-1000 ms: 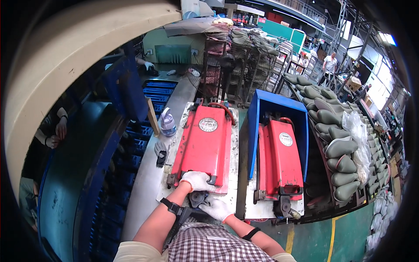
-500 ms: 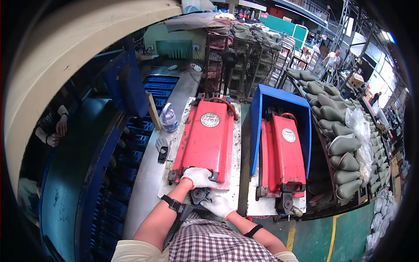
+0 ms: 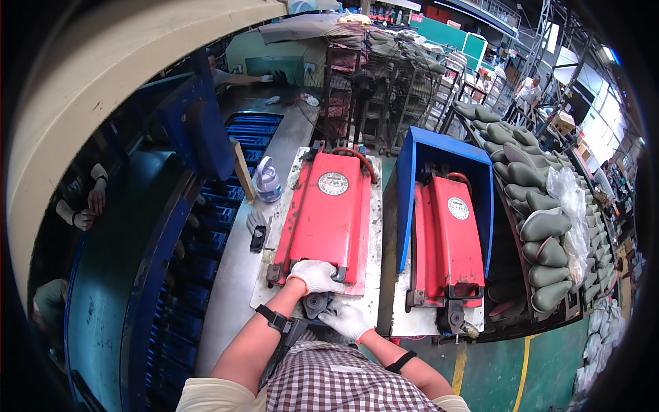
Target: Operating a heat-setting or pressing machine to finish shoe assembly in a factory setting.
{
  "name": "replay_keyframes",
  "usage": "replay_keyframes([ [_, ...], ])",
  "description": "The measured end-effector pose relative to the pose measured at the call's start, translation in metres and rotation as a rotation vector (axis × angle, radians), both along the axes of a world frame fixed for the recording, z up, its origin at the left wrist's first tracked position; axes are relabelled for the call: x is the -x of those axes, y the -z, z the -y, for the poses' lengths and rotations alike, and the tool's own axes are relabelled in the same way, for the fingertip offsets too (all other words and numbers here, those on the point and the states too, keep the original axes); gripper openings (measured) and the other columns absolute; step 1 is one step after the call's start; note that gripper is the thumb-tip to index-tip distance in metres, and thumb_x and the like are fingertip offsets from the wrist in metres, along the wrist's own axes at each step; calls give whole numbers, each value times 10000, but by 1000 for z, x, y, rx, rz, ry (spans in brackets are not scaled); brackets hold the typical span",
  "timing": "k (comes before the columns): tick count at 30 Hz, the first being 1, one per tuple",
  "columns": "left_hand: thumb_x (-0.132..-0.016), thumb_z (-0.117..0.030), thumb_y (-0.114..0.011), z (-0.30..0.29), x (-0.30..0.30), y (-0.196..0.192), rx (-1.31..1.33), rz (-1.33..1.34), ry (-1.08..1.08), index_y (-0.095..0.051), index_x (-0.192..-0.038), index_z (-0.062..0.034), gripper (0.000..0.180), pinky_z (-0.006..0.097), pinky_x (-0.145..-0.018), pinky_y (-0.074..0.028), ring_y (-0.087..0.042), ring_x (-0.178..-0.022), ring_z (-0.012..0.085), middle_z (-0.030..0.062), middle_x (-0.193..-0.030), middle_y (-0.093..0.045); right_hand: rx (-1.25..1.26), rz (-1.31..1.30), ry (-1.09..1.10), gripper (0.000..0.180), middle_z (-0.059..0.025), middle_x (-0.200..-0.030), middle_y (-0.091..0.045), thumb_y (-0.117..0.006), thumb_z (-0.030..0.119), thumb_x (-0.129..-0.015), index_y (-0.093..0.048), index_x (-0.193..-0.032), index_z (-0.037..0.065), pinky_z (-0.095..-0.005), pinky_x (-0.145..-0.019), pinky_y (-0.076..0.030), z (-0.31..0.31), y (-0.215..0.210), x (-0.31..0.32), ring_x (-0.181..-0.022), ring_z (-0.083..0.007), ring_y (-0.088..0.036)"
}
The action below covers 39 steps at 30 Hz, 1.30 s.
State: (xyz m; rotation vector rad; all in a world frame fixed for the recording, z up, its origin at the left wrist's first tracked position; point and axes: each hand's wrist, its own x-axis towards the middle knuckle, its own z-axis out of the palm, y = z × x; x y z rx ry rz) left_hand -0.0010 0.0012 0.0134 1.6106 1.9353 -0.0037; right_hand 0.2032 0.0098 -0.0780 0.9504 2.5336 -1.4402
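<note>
In a white work glove, my left hand (image 3: 317,276) lies over the front end of a red metal mould lid (image 3: 328,220), its fingers curled round the black handle (image 3: 339,273). My right hand (image 3: 347,322), gloved too, is just below and to the right, close against a dark round fitting (image 3: 315,303) under the lid's front edge. Its fingertips are bent inward, and what they grip is hidden. The lid lies flat and closed on a pale, stained base plate (image 3: 371,271).
To the right, a second red mould (image 3: 453,240) stands under a blue metal hood (image 3: 449,145). Grey-green boots (image 3: 546,226) fill a rack beyond it. A clear jug (image 3: 268,182) and dark strapped device (image 3: 258,238) sit left. Another person's hands (image 3: 90,209) show at far left.
Both my hands keep their places at the lid's front, while the view shifts slightly. At the back left, another person's arm now reaches out with a dark item near the hand.
</note>
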Motion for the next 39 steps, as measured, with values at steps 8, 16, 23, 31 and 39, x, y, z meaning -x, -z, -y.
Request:
replay_keyframes([
  [8, -750, -789, -655, 1, 1, 2, 4, -2, -6, -782, -1081, -112, 764, 487, -913, -558, -742, -1019, 354, 173, -1084, -767, 108, 28, 55, 545, -193, -1090, -765, -708, 475, -942, -705, -1197, -7, -413, -899, -554, -2, 6, 1, -969, -319, -743],
  [16, -760, -791, -647, 1, 0, 0, 9, -1, -4, -776, -1079, -114, 759, 491, -904, -555, -740, -1014, 354, 164, -1087, -766, 855, 127, 256, 439, -60, -881, -688, -713, 452, -988, -628, -1187, 70, -281, -569, -493, -6, 8, -3, -686, -134, -641],
  [23, -759, -808, -639, 0, 1, -1, 4, 11, 2, -775, -1074, -110, 778, 489, -907, -555, -739, -1017, 358, 169, -1086, -765, 1061, 62, 313, 335, 10, -776, -593, -707, 442, -999, -576, -1014, 135, -262, -494, -410, -4, 5, -3, -572, -89, -509],
  [31, -767, -794, -640, 0, 0, -9, 12, -2, 3, -772, -1087, -102, 774, 481, -924, -553, -734, -1043, 356, 174, -1109, -761, 1291, 69, 374, 463, -55, -863, -635, -585, 533, -1047, -607, -1098, 73, -320, -651, -533, 43, 11, 11, -744, -154, -614],
  [39, -797, -737, -639, 2, -3, 0, -13, -1, 15, -790, -1088, -125, 694, 479, -929, -563, -746, -1020, 344, 166, -1103, -768, 841, 312, -213, 664, 17, -733, -590, -485, 710, -1014, -641, -1160, 82, -284, -496, -341, 36, -4, 11, -550, -72, -431],
])
